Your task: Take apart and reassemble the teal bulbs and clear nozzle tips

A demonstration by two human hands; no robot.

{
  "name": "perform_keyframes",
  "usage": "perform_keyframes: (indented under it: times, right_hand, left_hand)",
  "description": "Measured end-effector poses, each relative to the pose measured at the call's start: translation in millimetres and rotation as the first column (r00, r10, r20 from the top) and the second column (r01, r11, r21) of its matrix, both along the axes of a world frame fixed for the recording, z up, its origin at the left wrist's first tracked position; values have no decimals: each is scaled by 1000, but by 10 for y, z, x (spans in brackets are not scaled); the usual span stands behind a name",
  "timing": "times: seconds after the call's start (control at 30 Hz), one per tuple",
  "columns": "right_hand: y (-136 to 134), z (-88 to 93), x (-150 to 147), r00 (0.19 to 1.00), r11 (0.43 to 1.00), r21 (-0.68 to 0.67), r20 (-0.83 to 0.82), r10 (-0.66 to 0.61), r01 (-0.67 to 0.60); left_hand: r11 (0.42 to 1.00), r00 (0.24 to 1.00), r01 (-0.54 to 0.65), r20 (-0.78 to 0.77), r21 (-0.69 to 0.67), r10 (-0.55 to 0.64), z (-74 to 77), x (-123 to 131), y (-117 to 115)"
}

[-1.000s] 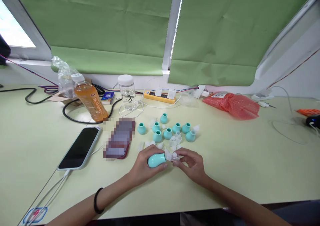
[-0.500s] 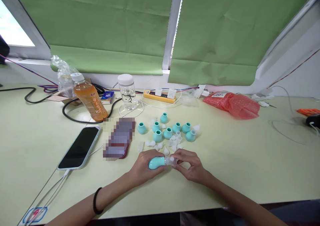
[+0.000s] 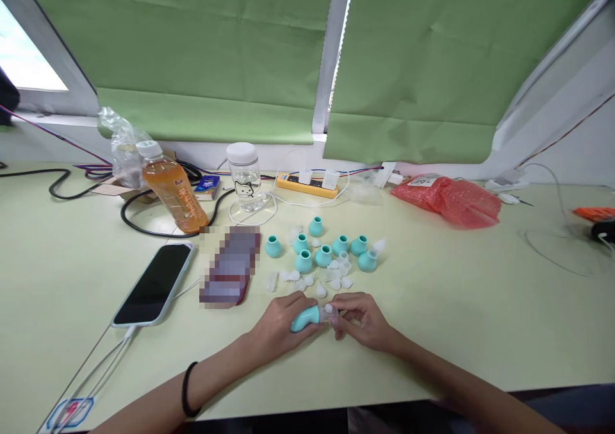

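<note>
A teal rubber squeeze bulb (image 3: 304, 319) lies on its side in my left hand (image 3: 278, 324), whose fingers and thumb are closed around it. From its mouth a clear plastic nozzle (image 3: 327, 315) points to the right. My right hand (image 3: 368, 325) pinches the nozzle's far end between thumb and fingers. Just beyond my hands stand several teal bulbs (image 3: 303, 262) with open necks. One teal bulb (image 3: 368, 262) at the right of the group has a whitish tip at its neck. Small translucent white pieces (image 3: 321, 290) and clear plastic parts (image 3: 343, 262) lie scattered among them.
To the left lie a phone (image 3: 154, 286) on a charging cable and a second, blurred phone (image 3: 231, 264). Behind stand a tea bottle (image 3: 175, 193), a clear water bottle (image 3: 246, 181) and a yellow power strip (image 3: 307, 186). A red bubble-wrap bag (image 3: 446, 200) rests at the back right.
Both hands have shifted slightly, and the bulb has moved a little to the right and tilted, its nozzle end higher. My right fingers have changed their position on the nozzle.
</note>
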State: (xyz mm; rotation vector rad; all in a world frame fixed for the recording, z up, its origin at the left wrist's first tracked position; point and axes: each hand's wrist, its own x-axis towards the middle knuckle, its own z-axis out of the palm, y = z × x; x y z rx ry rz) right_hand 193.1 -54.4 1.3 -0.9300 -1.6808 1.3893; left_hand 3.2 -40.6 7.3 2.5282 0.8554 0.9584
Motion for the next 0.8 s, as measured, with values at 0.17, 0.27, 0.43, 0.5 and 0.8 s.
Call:
perform_keyframes:
  times: [0.17,0.27,0.43,0.5,0.8]
  right_hand:
    - [17,3,-2,997,993,-113,-59,40,-46]
    - [32,-19,7,996,982,-177,-81,46,-60]
    - [27,-34,4,997,967,-251,-78,27,-46]
    - [12,-25,-7,996,974,-227,-83,-7,-12]
    - [76,-67,21,877,854,509,357,-322,106]
  left_hand:
    - [998,997,25,-71,63,-20,-12,-7,-3]
    - [996,993,46,-114,78,-37,-13,-9,-6]
    - [994,995,56,-89,99,-47,-12,-8,-14]
    - [991,999,33,-29,128,-29,-18,-2,-20]
    - [981,938,-194,297,23,179,27,-23,25]
